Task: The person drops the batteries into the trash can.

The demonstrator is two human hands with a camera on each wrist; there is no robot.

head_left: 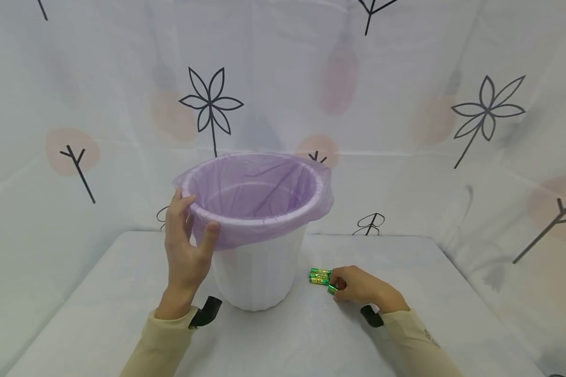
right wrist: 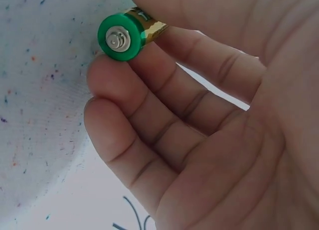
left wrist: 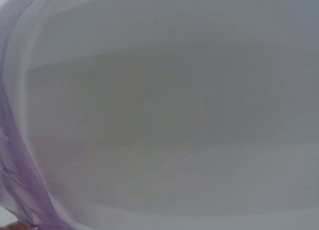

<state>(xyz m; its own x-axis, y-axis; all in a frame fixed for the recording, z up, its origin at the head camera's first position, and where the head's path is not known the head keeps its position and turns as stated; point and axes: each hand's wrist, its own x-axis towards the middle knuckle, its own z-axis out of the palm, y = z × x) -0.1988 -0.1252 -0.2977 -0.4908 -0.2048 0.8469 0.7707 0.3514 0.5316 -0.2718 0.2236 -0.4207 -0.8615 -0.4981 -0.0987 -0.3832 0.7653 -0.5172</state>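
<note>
White plastic bin (head_left: 257,280) standing upright on the desk (head_left: 99,303), with a thin purple bag (head_left: 259,196) lining it. The bag goes over the rim (head_left: 264,222) and hangs down the outside as a loose, wrinkly skirt. You can see through it to the inside walls, but the bottom of the bin is hidden from this angle, so can't tell you what's down there.

Left hand (head_left: 186,262) is up at the bin's near left edge, gripping the bagged rim: fingers bent over the top, thumb pressed on the outside against the overhang. The left wrist cam is basically all bin wall, plus a strip of purple and a bit of fingertip in the corner.

Right hand (head_left: 360,287) is low, to the right of the bin, pinching one green-and-gold battery (right wrist: 132,33) between thumb and fingers. Its fingers are curved, nowhere near flat, and the metal nub end faces the wrist cam. More batteries (head_left: 319,276) in the same colours lie side by side on the desk, between the bin and that hand, right next to the fingers. Behind the bin there's a flower-print sheet (head_left: 283,68).
</note>
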